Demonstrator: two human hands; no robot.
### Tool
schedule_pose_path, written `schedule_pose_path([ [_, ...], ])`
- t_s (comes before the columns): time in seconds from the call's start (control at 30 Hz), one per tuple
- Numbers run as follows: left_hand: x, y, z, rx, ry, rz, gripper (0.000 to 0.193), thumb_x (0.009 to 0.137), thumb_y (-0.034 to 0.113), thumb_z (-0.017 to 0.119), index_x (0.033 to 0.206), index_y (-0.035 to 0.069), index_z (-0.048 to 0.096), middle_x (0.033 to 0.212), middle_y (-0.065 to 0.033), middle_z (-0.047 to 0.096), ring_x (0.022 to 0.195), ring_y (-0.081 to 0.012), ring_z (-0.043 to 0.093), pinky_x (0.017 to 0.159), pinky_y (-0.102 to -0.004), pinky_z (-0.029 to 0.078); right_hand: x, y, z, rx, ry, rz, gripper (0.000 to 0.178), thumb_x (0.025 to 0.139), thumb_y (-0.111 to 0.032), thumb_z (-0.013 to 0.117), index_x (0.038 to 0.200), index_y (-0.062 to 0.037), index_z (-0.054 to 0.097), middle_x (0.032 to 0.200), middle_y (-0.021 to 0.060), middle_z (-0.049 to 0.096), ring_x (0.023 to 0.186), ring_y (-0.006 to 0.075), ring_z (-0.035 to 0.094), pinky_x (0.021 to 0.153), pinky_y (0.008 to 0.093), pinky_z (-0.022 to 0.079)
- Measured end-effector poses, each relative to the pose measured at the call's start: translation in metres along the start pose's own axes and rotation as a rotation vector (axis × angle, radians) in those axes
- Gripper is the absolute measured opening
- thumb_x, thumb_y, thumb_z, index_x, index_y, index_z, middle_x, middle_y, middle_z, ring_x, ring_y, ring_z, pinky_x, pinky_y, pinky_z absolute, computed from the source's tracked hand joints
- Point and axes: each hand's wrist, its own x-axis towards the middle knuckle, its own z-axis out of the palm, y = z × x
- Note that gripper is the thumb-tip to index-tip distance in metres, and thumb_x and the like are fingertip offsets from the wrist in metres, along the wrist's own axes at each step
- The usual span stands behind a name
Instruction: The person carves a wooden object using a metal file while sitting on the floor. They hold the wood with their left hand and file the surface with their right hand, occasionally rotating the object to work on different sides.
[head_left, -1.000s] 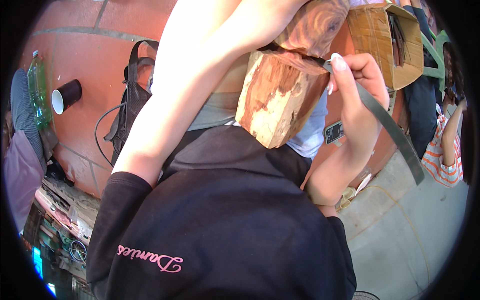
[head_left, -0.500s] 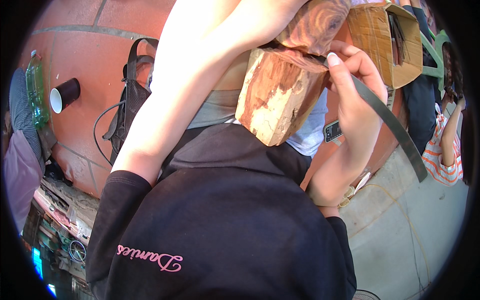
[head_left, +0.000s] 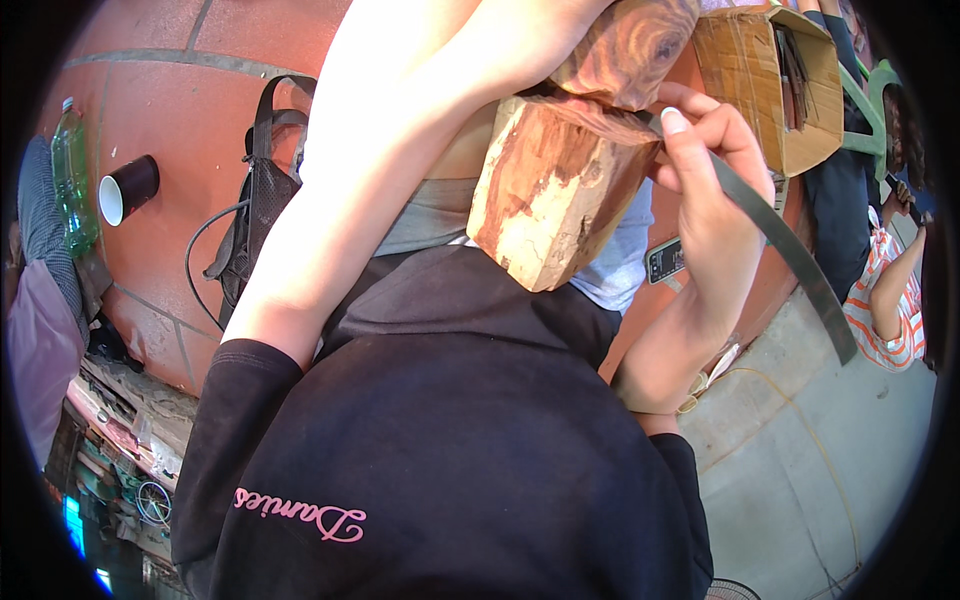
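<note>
A carved wood piece (head_left: pixel 565 190) rests against my lap, with a pale, squared lower block. Above a narrow waist sits its rounded, brown-swirled upper part (head_left: pixel 630 50). My right hand (head_left: pixel 720 160) is closed at the right side of that waist, pinching a dark flat strip (head_left: pixel 785 245) between thumb and fingers. One end of the strip runs into the gap between the two wood parts; the other curves down to the right. My left forearm crosses toward the top of the wood, and its hand lies out of sight past the upper edge.
A cardboard box (head_left: pixel 745 85) holding thin dark pieces stands at upper right, beside a green frame (head_left: pixel 868 125). A phone (head_left: pixel 664 260) lies near my right forearm. At left are a black bag (head_left: pixel 262 210), a dark cup (head_left: pixel 130 190) and a green bottle (head_left: pixel 72 180). Other people sit nearby.
My right hand and the strip have shifted very slightly, and the block has tilted a touch to the left. At far right, another person's arm has moved.
</note>
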Motion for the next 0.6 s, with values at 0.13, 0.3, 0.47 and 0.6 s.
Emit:
schedule_pose_path([
  [0.13, -0.001, -0.003, 0.004, -0.149, 0.014, -0.074, 0.023, 0.101, 0.021, 0.038, 0.109, 0.005, 0.052, 0.106, -0.0049, 0.051, 0.099, -0.0129, 0.048, 0.092, -0.0259, 0.036, 0.002, 0.007, -0.002, 0.042, 0.0, -0.038, 0.023, 0.087, -0.004, 0.062, 0.069, -0.0003, 0.049, 0.093, 0.0095, 0.065, 0.064, 0.0013, 0.046, 0.056, 0.0189, 0.037],
  [0.3, -0.003, 0.021, 0.005, -0.198, 0.037, -0.253, 0.023, 0.1, 0.021, 0.039, 0.109, 0.005, 0.052, 0.105, -0.0046, 0.051, 0.099, -0.012, 0.047, 0.092, -0.0254, 0.037, 0.001, 0.002, -0.001, -0.03, -0.015, -0.031, 0.022, 0.087, -0.005, 0.062, 0.069, -0.0008, 0.05, 0.094, 0.0083, 0.064, 0.065, 0.0019, 0.046, 0.057, 0.019, 0.037],
  [0.47, 0.0, 0.005, 0.001, -0.096, -0.009, -0.097, 0.023, 0.1, 0.021, 0.039, 0.106, 0.005, 0.053, 0.103, -0.0048, 0.051, 0.098, -0.0129, 0.048, 0.091, -0.0257, 0.036, 0.003, 0.003, 0.001, -0.103, -0.037, -0.064, 0.022, 0.085, -0.004, 0.063, 0.069, 0.0001, 0.048, 0.09, 0.0085, 0.061, 0.077, 0.0084, 0.054, 0.064, 0.0225, 0.041],
  [0.6, 0.002, -0.003, -0.001, 0.001, -0.022, 0.037, 0.022, 0.1, 0.02, 0.038, 0.103, 0.005, 0.053, 0.103, -0.0054, 0.051, 0.098, -0.0138, 0.048, 0.092, -0.0269, 0.035, 0.004, 0.004, 0.0, -0.184, -0.043, -0.133, 0.022, 0.081, -0.001, 0.063, 0.068, 0.0017, 0.046, 0.086, 0.0107, 0.058, 0.09, 0.016, 0.058, 0.072, 0.0267, 0.043],
])
